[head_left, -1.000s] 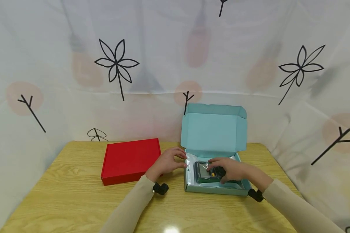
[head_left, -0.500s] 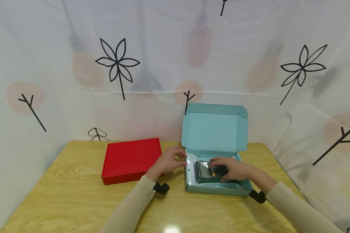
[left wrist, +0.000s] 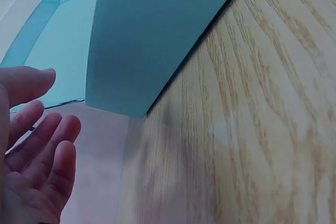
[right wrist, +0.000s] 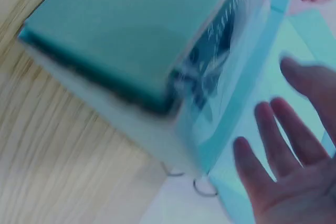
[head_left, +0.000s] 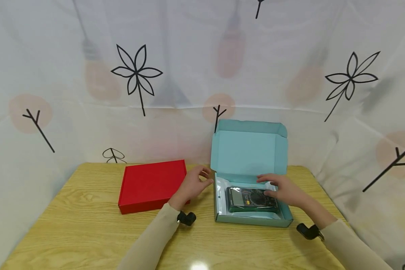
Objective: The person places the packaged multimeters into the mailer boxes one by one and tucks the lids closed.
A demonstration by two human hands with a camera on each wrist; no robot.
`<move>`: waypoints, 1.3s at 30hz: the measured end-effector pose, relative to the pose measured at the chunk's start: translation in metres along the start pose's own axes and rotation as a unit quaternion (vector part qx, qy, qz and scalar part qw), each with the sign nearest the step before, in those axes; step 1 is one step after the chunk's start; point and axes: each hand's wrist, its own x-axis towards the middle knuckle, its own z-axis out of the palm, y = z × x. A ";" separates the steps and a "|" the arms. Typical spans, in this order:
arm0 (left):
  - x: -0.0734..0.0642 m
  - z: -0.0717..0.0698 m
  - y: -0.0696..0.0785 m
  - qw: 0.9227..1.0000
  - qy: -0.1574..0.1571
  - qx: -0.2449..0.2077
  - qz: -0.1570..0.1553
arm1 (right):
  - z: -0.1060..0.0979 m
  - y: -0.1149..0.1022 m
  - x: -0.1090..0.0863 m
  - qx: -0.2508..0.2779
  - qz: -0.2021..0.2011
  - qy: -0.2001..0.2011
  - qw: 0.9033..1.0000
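A dark digital multimeter (head_left: 253, 198) with a green edge lies in the open light-blue box (head_left: 253, 220), on a clear and white plastic bag (head_left: 221, 183). My right hand (head_left: 285, 189) hovers over the box's right side, fingers spread and holding nothing. In the right wrist view those fingers are apart from the box wall. My left hand (head_left: 193, 185) is just left of the box, its fingers loosely bent with nothing in them. The left wrist view shows a gap between that hand (left wrist: 39, 156) and the box's side wall (left wrist: 152, 40).
A closed red box (head_left: 153, 183) lies on the wooden table (head_left: 87, 232) at the left, partly behind my left hand. The blue lid (head_left: 246, 150) stands raised at the back. A patterned cloth (head_left: 189, 75) hangs behind the table.
My right hand has lifted off the multimeter and moved right, uncovering its dial. My left hand has drawn slightly away from the box edge. The box stays where it was.
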 end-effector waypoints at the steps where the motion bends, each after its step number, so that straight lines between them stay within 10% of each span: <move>1: 0.000 0.000 0.000 1.000 0.000 -0.001 -0.001 | -0.001 0.003 -0.002 -0.005 0.001 0.035 0.999; 7: 0.001 -0.001 0.001 1.000 -0.009 -0.024 -0.001 | -0.008 0.015 -0.019 -0.031 0.043 0.239 0.970; 11: 0.002 -0.002 0.001 0.999 -0.010 -0.043 -0.002 | -0.009 0.019 -0.029 -0.014 0.109 0.291 0.950; 21: 0.002 -0.002 0.002 0.999 -0.016 -0.035 0.019 | 0.002 0.033 -0.032 0.123 0.223 0.217 0.942; 39: 0.000 -0.004 -0.002 0.999 -0.026 -0.032 0.035 | 0.021 0.038 -0.029 0.128 0.203 0.198 0.950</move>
